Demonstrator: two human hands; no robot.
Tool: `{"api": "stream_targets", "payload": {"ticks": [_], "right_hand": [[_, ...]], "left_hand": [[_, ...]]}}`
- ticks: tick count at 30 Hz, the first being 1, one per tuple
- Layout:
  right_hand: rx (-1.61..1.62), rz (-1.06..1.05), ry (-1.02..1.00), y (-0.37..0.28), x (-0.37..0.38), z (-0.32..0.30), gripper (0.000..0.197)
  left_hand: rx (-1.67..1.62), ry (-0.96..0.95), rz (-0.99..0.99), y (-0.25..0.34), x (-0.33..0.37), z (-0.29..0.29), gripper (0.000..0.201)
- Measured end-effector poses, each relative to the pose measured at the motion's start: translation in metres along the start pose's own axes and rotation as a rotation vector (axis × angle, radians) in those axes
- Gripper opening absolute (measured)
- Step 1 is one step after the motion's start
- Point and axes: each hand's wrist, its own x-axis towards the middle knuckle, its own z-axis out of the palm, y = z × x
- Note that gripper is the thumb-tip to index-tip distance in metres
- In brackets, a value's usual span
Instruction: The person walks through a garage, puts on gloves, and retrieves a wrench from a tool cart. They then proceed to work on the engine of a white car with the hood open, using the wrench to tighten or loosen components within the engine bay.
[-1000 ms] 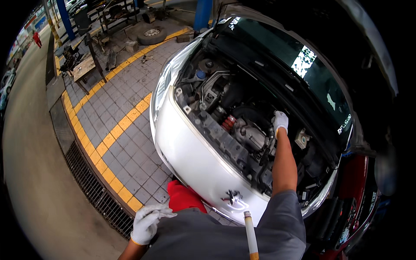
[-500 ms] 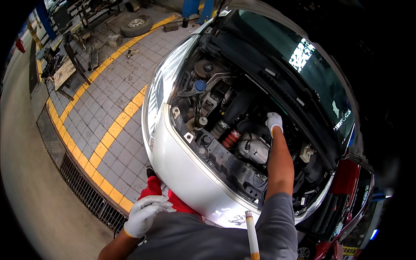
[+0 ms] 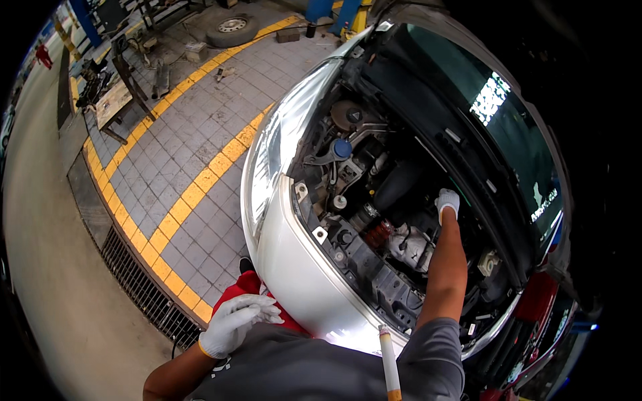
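A silver car stands before me with its engine bay exposed. My right hand, in a white glove, reaches deep into the bay toward the windscreen side. Its fingers are curled closed, and whatever may be in them is hidden. Nearer to me than that hand are a grey metal engine cover and a reddish ribbed hose. Farther left sits a blue cap. My left hand, also gloved, hovers by my waist, empty, its fingers loosely extended. A cigarette juts up at the lower edge.
A worn wooden bench and a loose wheel stand at the far left. Along the floor runs a metal drain grate beside yellow lines. A red car is at the right.
The whole view has shifted, so the car appears farther right. My right hand stays closed in the engine bay, and my left hand keeps nearly the same pose by my waist.
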Motion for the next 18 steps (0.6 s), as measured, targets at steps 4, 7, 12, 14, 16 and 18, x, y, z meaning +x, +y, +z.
{"api": "stream_targets", "payload": {"ticks": [4, 7, 12, 14, 16, 18], "right_hand": [[0.624, 0.308, 0.097, -0.138, -0.077, -0.039, 0.023], [0.739, 0.294, 0.199, -0.110, -0.099, -0.064, 0.023], [0.881, 0.290, 0.263, -0.119, -0.141, -0.086, 0.021], [0.947, 0.293, 0.271, -0.117, -0.156, -0.092, 0.022], [0.987, 0.286, 0.296, -0.121, -0.173, -0.102, 0.023], [1.002, 0.269, 0.333, -0.132, -0.191, -0.115, 0.024]], "left_hand": [[0.004, 0.036, 0.072, -0.009, 0.008, 0.010, 0.037], [0.004, -0.022, 0.009, -0.012, 0.020, 0.019, 0.037], [0.068, -0.082, -0.062, -0.021, 0.024, 0.028, 0.036], [0.065, -0.078, -0.064, -0.026, 0.023, 0.031, 0.037], [0.070, -0.081, -0.070, -0.030, 0.023, 0.033, 0.037], [0.082, -0.088, -0.077, -0.034, 0.022, 0.033, 0.037]]}}
